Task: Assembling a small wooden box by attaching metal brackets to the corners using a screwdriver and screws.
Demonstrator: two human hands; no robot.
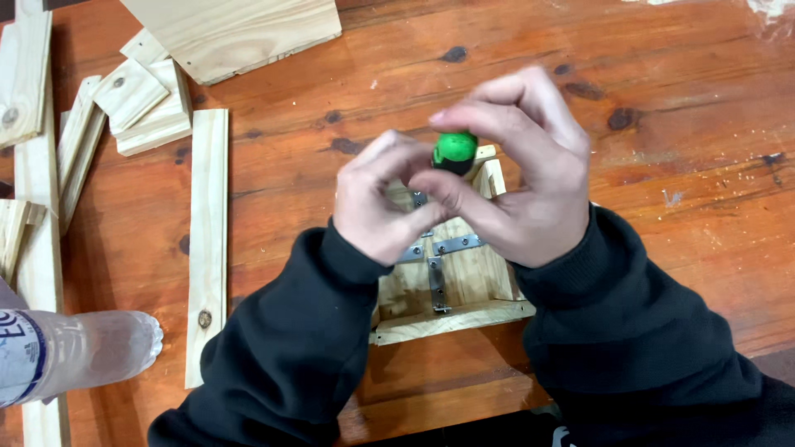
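My right hand point(517, 178) grips the green and black handle of a screwdriver point(455, 152), held upright over a small pale wooden frame point(451, 290). My left hand point(377, 203) curls beside it, fingers touching the tool's shaft area just below the handle. The frame has metal corner brackets point(437, 257) screwed across its joints. Both hands hide the screwdriver's tip and the frame's upper part. Black sleeves cover both forearms.
The frame rests on a reddish wooden tabletop point(662, 124). Loose pine slats point(207, 240) and offcuts point(141, 103) lie at the left, a larger board point(240, 33) at the top. A clear plastic bottle point(74, 352) lies at the lower left.
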